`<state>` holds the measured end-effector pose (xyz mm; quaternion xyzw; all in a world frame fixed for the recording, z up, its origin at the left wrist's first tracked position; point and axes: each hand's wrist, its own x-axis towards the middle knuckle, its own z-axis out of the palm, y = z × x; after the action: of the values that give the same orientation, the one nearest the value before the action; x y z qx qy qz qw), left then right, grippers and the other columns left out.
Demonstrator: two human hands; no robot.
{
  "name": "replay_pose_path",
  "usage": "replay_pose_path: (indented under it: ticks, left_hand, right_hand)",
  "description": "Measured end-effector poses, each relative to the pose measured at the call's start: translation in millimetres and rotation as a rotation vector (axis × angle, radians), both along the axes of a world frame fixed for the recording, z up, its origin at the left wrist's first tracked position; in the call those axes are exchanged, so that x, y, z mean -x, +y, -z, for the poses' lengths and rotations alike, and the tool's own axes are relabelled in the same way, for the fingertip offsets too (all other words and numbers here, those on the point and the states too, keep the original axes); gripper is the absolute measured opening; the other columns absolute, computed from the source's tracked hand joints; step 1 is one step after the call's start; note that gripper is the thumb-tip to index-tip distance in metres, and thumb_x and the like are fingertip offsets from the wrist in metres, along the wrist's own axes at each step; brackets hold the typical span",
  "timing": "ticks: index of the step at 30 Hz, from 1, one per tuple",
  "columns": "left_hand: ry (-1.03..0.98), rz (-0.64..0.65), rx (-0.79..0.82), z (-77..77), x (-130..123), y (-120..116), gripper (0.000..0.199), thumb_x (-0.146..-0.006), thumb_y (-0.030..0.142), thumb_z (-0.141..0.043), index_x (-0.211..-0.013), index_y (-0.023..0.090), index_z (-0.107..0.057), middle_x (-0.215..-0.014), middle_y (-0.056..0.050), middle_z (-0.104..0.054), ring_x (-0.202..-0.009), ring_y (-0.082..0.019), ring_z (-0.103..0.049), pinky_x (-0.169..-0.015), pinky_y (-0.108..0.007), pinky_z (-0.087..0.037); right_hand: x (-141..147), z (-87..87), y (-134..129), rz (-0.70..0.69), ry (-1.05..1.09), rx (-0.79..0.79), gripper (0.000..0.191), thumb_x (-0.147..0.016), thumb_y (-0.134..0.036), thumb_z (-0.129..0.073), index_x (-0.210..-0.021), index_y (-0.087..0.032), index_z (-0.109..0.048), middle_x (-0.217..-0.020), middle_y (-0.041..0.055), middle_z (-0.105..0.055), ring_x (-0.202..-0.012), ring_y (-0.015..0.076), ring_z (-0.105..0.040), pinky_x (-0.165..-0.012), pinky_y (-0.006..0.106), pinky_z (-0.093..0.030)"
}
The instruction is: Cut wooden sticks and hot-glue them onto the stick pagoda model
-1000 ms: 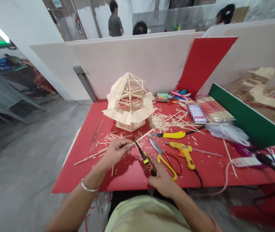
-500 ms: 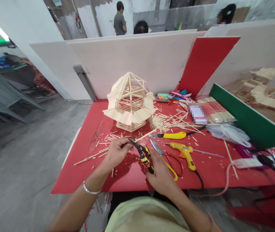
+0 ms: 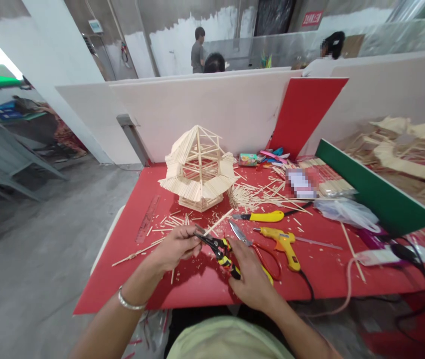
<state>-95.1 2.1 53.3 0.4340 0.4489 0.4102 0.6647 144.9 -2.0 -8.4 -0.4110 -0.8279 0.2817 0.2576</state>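
Observation:
My left hand is closed, pinching a thin wooden stick that slants up to the right past the pliers. In my right hand are pliers with black and yellow handles, their dark jaws at the stick beside my left fingertips. Whether the jaws touch the stick I cannot tell. Behind both hands stands a small pavilion-like model of wooden sticks, its roof partly covered. Scissors with red and yellow handles lie beside my right hand.
A yellow utility knife and a yellow glue gun with a cord lie to the right on the red tabletop. Loose sticks are heaped near the model. A clear ruler lies left; a green board stands right.
The view has tilted up a little, so the table sits lower. My hands keep the stick and pliers together; the pliers have turned slightly flatter.

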Motion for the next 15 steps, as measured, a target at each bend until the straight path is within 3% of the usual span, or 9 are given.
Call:
replay_pose_path:
  ticks: [4, 9, 12, 15]
  left_hand:
    - [-0.061, 0.045, 0.027, 7.1, 1.6, 0.6, 0.027, -0.077, 0.037, -0.074, -0.080, 0.013, -0.063, -0.052, 0.003, -0.054, -0.034, -0.001, -0.025, -0.036, -0.019, -0.013]
    - [-0.098, 0.085, 0.045, 10.9, 4.1, 3.5, 0.031, -0.078, 0.041, -0.073, -0.083, 0.014, -0.061, -0.054, 0.004, -0.053, -0.034, -0.001, -0.021, -0.036, -0.018, -0.013]
    - [-0.020, 0.068, 0.009, 8.2, 3.2, 2.8, 0.032, -0.082, 0.044, -0.069, -0.080, 0.014, -0.060, -0.053, 0.005, -0.048, -0.036, -0.002, -0.022, -0.037, -0.019, -0.013]
    - [0.161, 0.018, -0.118, 5.4, -1.3, 0.5, 0.034, -0.086, 0.045, -0.064, -0.074, 0.014, -0.061, -0.053, 0.003, -0.046, -0.044, -0.006, -0.031, -0.043, -0.020, -0.022]
  right_hand:
    - [1.5, 3.3, -6.0, 0.040, -0.007, 0.004, 0.080, -0.072, -0.014, -0.053, -0.148, -0.019, -0.030, -0.140, 0.0161, -0.048, -0.132, 0.0342, -0.043, -0.109, 0.057, -0.036]
    - [-2.7, 10.6, -7.9, 0.012, 0.010, 0.077, 0.086, -0.072, -0.013, -0.052, -0.152, -0.022, -0.023, -0.150, 0.0141, -0.040, -0.141, 0.0322, -0.033, -0.113, 0.056, -0.031]
    - [-7.7, 14.4, -9.0, -0.006, 0.058, 0.179, 0.088, -0.070, -0.011, -0.051, -0.153, -0.022, -0.023, -0.154, 0.0136, -0.036, -0.144, 0.0304, -0.028, -0.116, 0.056, -0.027]
    - [-8.9, 11.8, -13.1, 0.027, 0.191, 0.315, 0.085, -0.065, -0.011, -0.049, -0.148, -0.019, -0.035, -0.150, 0.0141, -0.042, -0.141, 0.0292, -0.035, -0.114, 0.053, -0.030]
